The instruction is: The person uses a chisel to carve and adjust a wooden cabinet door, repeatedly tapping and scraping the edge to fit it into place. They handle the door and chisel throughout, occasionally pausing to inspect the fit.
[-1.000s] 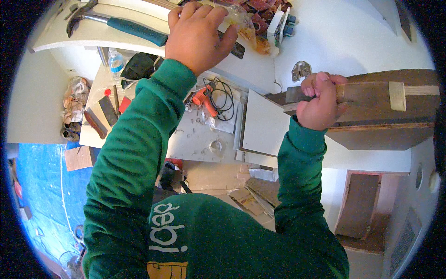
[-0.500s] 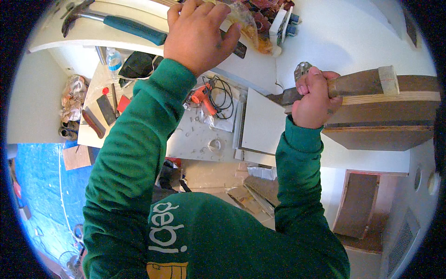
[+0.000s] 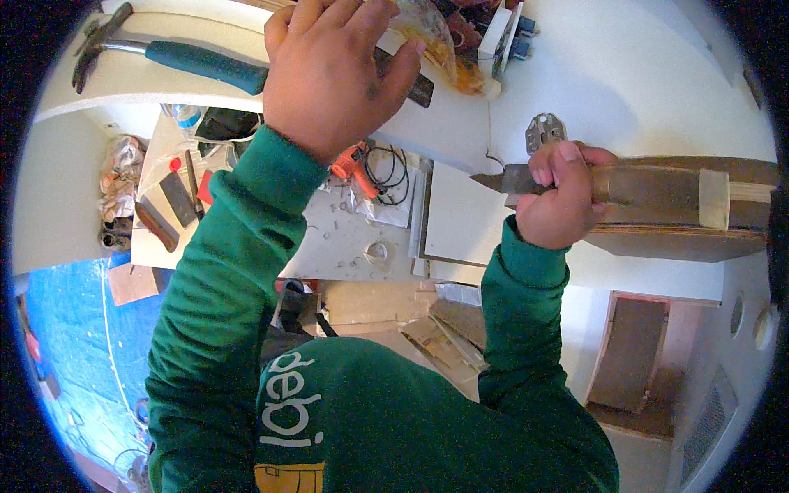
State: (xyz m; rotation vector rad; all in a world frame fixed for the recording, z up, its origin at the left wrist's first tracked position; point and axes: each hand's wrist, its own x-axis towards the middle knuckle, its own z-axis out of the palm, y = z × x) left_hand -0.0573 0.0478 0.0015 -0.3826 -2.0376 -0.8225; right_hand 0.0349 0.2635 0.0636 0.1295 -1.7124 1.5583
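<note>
1. The right hand (image 3: 563,197) is wrapped around the end of a brown wooden board (image 3: 657,193), fingers clamped on it; the board runs out to the right, over the white surface (image 3: 641,74).
2. A metal hinge (image 3: 546,131) lies just above that hand.
3. The left hand (image 3: 333,74) lies palm down on a white shelf (image 3: 164,82), fingers slightly apart, gripping nothing visible.
4. A teal-handled hammer (image 3: 189,62) lies on the shelf, just left of that hand.
5. An orange drill (image 3: 353,164) sits below.

Messy workshop down below: blue tarp (image 3: 62,345) over the floor at left, white boards (image 3: 460,222) stacked around, bright white wall panel (image 3: 641,74) up top.
</note>
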